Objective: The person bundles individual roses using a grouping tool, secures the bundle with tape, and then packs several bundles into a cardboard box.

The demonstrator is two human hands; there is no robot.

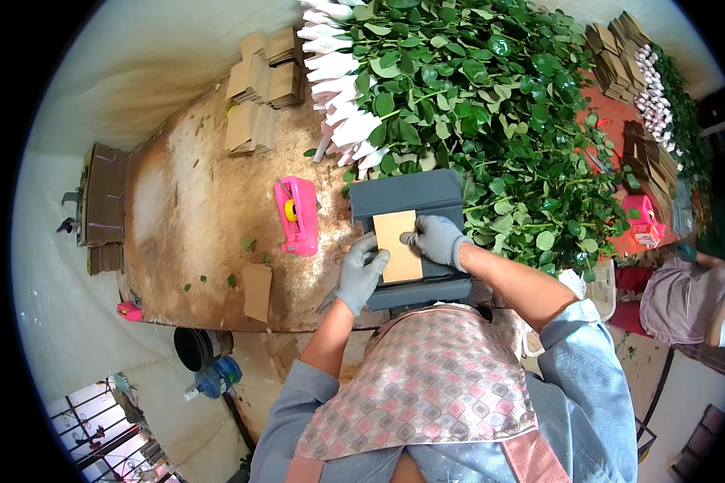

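A tan cardboard piece (395, 262) lies flat over a dark grey padded block (403, 191) at the table's near edge. My left hand (361, 271), in a grey glove, pinches the piece at its lower left edge with the thumb on top. On the opposite edge my right hand (438, 240), gloved alike, grips the piece with its thumb pressed on the face and its fingers curled. To the left of the block stands a pink tape dispenser (300, 216) with a yellow core. A single cardboard piece (257, 291) rests near the table's front edge.
Leafy green stems (475, 105) heap up behind and right of the block, with white wrapped heads (330, 72) along their left side. Cardboard stacks (251, 125) stand at the back left. Another person (689, 302) works at the right, near a second pink dispenser (640, 213).
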